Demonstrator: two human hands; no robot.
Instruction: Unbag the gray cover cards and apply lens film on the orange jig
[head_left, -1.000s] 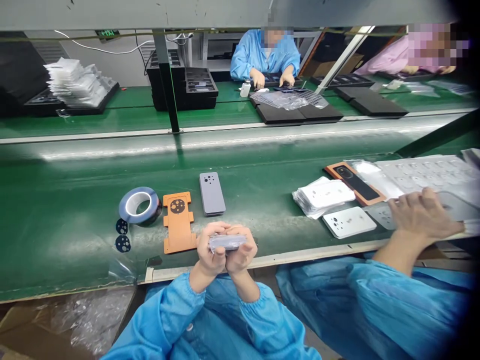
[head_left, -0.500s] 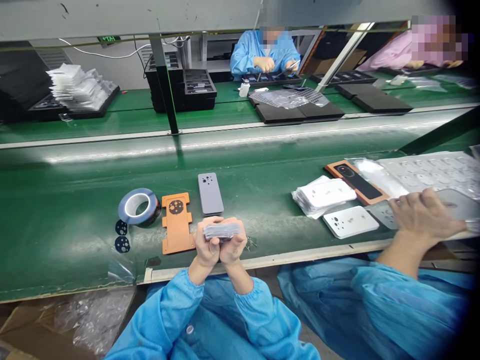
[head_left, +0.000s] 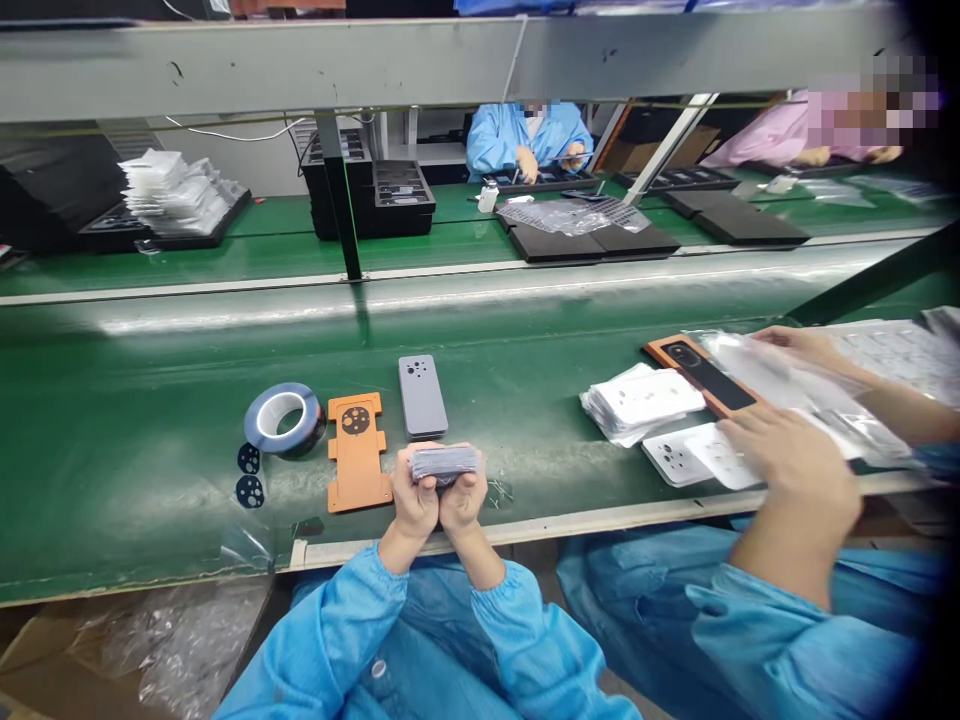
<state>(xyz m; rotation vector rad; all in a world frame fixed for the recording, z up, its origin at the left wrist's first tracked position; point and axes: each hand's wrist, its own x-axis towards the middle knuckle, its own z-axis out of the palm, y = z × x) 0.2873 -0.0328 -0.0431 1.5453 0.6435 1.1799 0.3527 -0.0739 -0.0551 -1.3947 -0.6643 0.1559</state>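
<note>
Between my left hand (head_left: 415,508) and my right hand (head_left: 463,502) I hold a stack of thin grey panels (head_left: 444,461), edges facing me, above the bench's front edge. Both hands are closed round its sides, thumbs on the near face. Just beyond lies a grey phone back cover (head_left: 423,396) with camera holes. To the left, an orange fixture plate (head_left: 355,458) has a black camera-shaped piece on it. Farther left are a roll of clear blue tape (head_left: 259,420) and two dark camera-hole pieces (head_left: 249,490).
On the right, a co-worker's hands (head_left: 795,460) handle clear film beside a white cover stack (head_left: 637,400) and an orange-framed fixture (head_left: 664,347). Two people sit across the line. A metal beam (head_left: 262,75) spans above; a post (head_left: 341,200) stands behind the bench.
The view has tilted up a little. My hands keep the same hold on the stack. The co-worker's hand has moved left over the white covers, and a second hand has come into view with film.
</note>
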